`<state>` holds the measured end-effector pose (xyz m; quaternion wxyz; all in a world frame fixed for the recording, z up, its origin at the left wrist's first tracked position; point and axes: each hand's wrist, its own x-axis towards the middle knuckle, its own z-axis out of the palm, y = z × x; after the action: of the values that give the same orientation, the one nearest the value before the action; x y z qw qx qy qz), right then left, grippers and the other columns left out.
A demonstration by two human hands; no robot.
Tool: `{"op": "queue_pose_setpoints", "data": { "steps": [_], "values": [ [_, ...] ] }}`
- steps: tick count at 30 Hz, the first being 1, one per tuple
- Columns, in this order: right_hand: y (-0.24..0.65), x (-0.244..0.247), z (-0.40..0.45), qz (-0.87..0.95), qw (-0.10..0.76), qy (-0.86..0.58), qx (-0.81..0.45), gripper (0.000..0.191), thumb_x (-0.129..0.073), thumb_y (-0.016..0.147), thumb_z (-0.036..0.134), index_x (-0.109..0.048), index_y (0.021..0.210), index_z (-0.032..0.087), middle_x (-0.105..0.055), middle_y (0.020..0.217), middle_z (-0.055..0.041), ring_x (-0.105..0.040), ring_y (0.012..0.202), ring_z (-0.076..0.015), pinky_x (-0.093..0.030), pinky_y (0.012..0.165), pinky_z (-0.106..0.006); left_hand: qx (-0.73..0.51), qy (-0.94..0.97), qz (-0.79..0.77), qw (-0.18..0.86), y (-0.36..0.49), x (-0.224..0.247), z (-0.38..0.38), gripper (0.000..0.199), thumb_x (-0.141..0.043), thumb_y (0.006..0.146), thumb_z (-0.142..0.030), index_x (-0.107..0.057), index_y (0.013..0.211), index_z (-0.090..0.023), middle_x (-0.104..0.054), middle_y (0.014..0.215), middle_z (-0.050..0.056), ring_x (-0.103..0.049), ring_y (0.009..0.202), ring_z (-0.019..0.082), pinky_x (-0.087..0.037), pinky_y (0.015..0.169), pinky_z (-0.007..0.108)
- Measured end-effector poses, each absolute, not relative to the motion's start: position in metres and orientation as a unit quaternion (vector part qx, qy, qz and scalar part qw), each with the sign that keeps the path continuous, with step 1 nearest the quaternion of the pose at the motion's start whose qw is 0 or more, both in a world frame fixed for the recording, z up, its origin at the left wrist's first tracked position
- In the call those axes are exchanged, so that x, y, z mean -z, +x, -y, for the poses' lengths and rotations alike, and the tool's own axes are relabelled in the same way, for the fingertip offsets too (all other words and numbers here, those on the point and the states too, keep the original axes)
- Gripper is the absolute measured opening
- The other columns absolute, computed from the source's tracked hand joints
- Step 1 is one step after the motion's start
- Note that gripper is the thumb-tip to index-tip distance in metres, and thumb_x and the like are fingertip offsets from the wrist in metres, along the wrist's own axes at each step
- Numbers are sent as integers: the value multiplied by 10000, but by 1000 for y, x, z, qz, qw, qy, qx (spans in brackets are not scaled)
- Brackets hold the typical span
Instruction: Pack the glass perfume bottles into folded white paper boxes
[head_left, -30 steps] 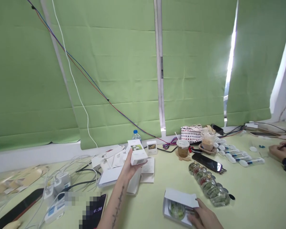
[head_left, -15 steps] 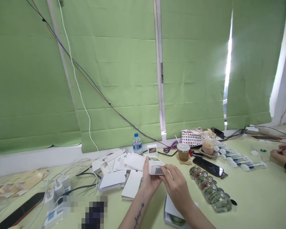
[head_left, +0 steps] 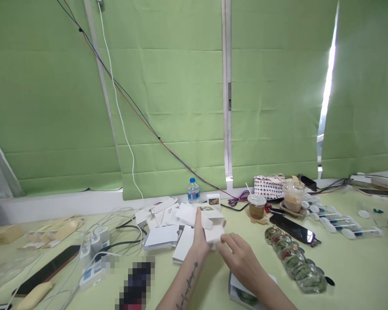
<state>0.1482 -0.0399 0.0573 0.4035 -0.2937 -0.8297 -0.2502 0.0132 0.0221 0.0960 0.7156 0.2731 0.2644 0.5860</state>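
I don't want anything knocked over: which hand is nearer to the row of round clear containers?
Right. The right hand is left of the row of round clear containers, apart from it; the left hand is farther left, holding a white box.

The left hand (head_left: 201, 237) is curled, its tattooed forearm (head_left: 185, 284) pointing to one o'clock; the right hand (head_left: 237, 256), half-bent, points towards eleven o'clock.

No lettering can be read — the bottle label (head_left: 194, 196) is too small.
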Motion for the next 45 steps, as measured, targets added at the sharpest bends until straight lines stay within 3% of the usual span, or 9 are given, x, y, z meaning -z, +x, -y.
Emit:
{"op": "queue_pose_setpoints", "data": {
  "steps": [6,13,16,20,26,30,34,39,45],
  "values": [
    [176,-53,74,839,400,-286,235,275,-332,900,54,-559,1002,170,-643,834,-84,-567,675,-181,-434,638,-297,-704,230,-326,587,-55,-125,-76,370,-340,956,-481,-544,1156,-246,-713,1008,75,-675,888,203,-538,758,312],
    [218,-11,104,860,350,-324,181,355,-286,973,162,-529,719,211,-588,535,13,-561,430,-126,-359,442,-245,-607,408,-428,531,-45,-113,-60,165,-529,898,-287,-626,972,-178,-679,999,92,-657,807,150,-515,737,239],
    [227,11,113,848,347,-317,244,376,-306,942,94,-510,650,214,-581,476,24,-559,388,-124,-354,415,-248,-490,564,-418,517,-19,-108,-30,208,-630,812,-340,-674,936,-179,-686,924,62,-641,785,154,-494,704,226],
    [237,19,114,811,354,-351,307,377,-283,852,-10,-611,952,148,-742,752,-77,-707,651,-176,-502,589,-248,-228,747,-383,493,12,-107,2,144,-693,719,-313,-720,719,-172,-689,685,5,-608,653,149,-443,607,220],
    [245,14,88,820,330,-434,172,435,-379,766,-14,-629,1048,204,-736,1026,-76,-699,871,-201,-525,759,-280,54,860,-349,369,45,-98,31,94,-638,721,-215,-721,679,-202,-593,487,-48,-557,516,147,-398,586,238],
    [239,5,68,799,292,-525,-16,374,-378,803,27,-614,986,252,-662,1076,-29,-676,755,-161,-489,661,-242,94,891,-345,279,59,-96,49,195,-576,790,-287,-730,904,-250,-720,757,19,-649,748,241,-425,657,292],
    [237,3,56,734,290,-606,-98,176,-414,828,115,-557,805,215,-623,873,-28,-627,675,-165,-440,616,-251,128,901,-385,154,64,-95,67,248,-591,804,-396,-727,989,-301,-757,910,64,-673,865,302,-455,684,344],
    [241,5,62,692,325,-632,-129,287,-294,918,194,-477,698,219,-585,683,-16,-600,653,-175,-438,644,-273,83,878,-467,72,59,-107,77,314,-536,848,-362,-742,921,-137,-732,886,204,-671,866,374,-461,717,426],
    [240,-3,74,749,362,-535,-149,310,-340,935,210,-637,850,201,-634,938,-82,-604,882,-211,-458,778,-309,-1,855,-516,50,56,-98,53,528,-542,852,-288,-448,1332,-88,-638,1117,235,-621,987,364,-462,787,447]
  ]
}}
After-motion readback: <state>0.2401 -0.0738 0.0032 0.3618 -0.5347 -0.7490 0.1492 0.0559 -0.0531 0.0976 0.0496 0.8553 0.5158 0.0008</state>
